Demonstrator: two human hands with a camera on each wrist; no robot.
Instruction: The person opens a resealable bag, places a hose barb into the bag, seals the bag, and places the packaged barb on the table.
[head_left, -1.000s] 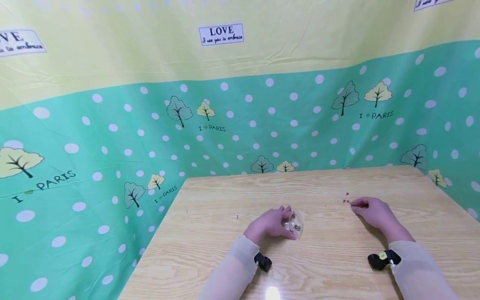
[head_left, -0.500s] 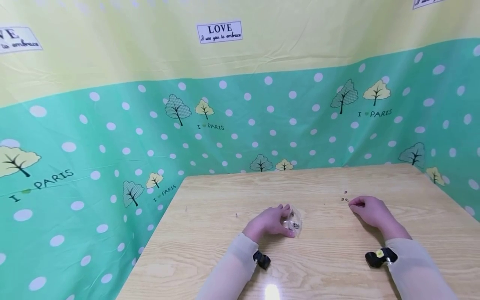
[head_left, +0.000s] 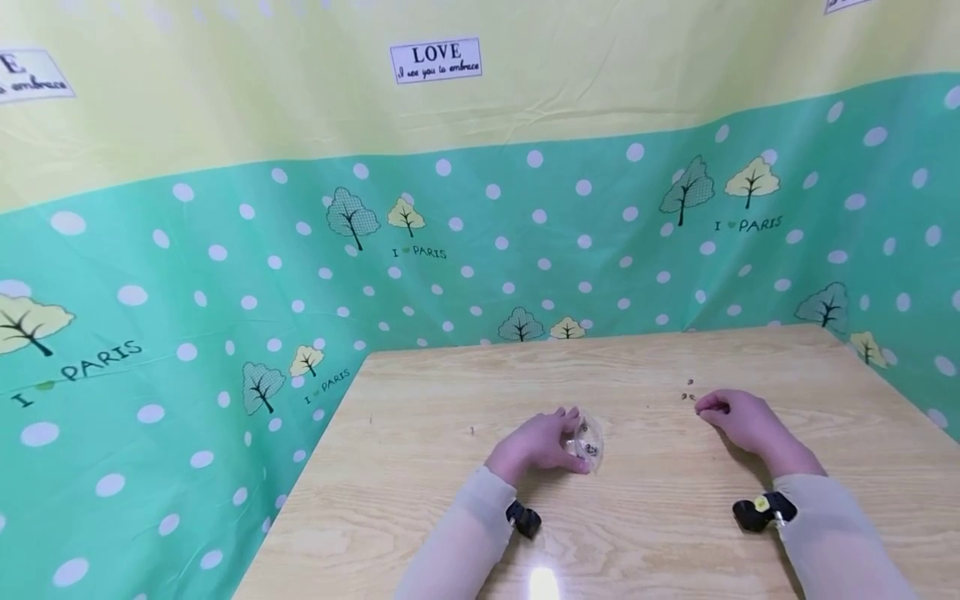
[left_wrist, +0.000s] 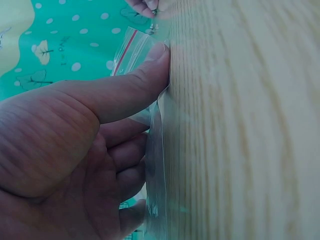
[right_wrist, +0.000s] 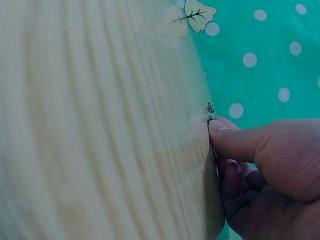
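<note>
On the table my left hand (head_left: 542, 443) holds a clear zip bag (head_left: 592, 440) flat, its thumb on the near side and its fingers curled at the far side. Several small dark metal pieces (head_left: 591, 450) lie inside. The bag's red seal line (left_wrist: 125, 52) shows in the left wrist view. To the right, my right hand (head_left: 744, 421) pinches a tiny metal piece (right_wrist: 210, 118) between thumb and forefinger, low on the tabletop; its exact kind is too small to tell. Just beyond the fingertips lie a few similar loose pieces (head_left: 684, 396), one of them (right_wrist: 210, 107) plain in the right wrist view.
A light wood-grain table (head_left: 420, 500) carries the work. Tiny slim bits lie on its left part, one bit (head_left: 472, 431) left of the left hand. Behind and at the sides hangs a green and yellow printed curtain (head_left: 420, 317). Both wrists wear small black cameras (head_left: 525, 518).
The right fingertips have drawn slightly away from the loose pieces, which now show a small gap. My left hand keeps its hold on the bag. The head view has tipped down slightly.
</note>
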